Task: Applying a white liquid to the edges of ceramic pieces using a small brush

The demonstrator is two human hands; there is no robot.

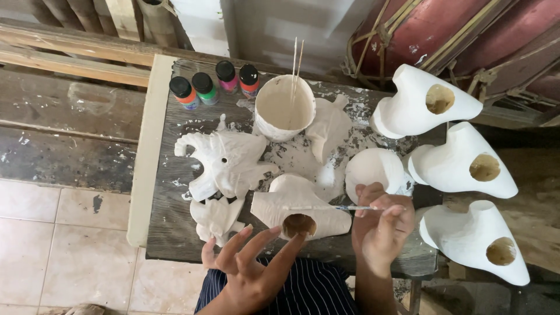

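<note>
A white carved mask piece (297, 210) with a round brown hole lies on the dark wooden table (175, 227) in front of me. My left hand (251, 262) has its fingers spread, with fingertips resting on the piece's near edge by the hole. My right hand (382, 224) pinches a thin paintbrush (335, 207) that lies across the piece, its tip pointing left. A white pot of paint (284, 108) with two thin sticks in it stands behind.
Several small paint bottles (214, 84) with black caps stand at the table's back left. A flat white winged carving (224, 166) lies left of the piece. Three white hollow carved forms (461, 163) sit to the right, a round one (373, 169) nearer.
</note>
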